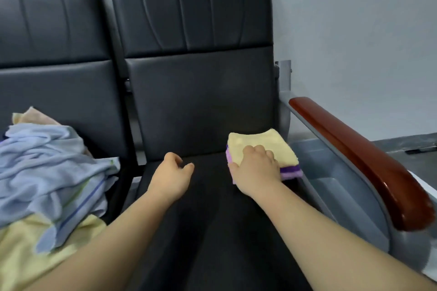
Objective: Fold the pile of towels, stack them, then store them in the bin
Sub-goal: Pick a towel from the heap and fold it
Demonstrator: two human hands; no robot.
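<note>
My right hand (256, 168) is on the stack of folded towels (260, 139). The fingers (259, 150) are curled down onto the yellow top towel and the thumb sits against the near-left edge, so I read it as a grip on the stack. My left hand (171, 172) hovers over the black seat (208, 208), loosely curled and holding nothing.

The stack sits at the right edge of that seat, just beside the armrest frame, with purple towels (292, 171) showing under the yellow one. The grey bin (335, 186) is on the far side of the wooden armrest (354, 149), lower than the seat. The unfolded pile (47, 160) is heaped on the neighbouring seat, so I judge the folding to be far from done.

My main worry is a one-handed lift. The lower layers could slide out or fall open, because only the top and one edge are held. The armrest also blocks the straight path to the bin, and clipping it would spill the stack. Some of the pile lies near the front of its seat, and a careless tug there could drag it off.
</note>
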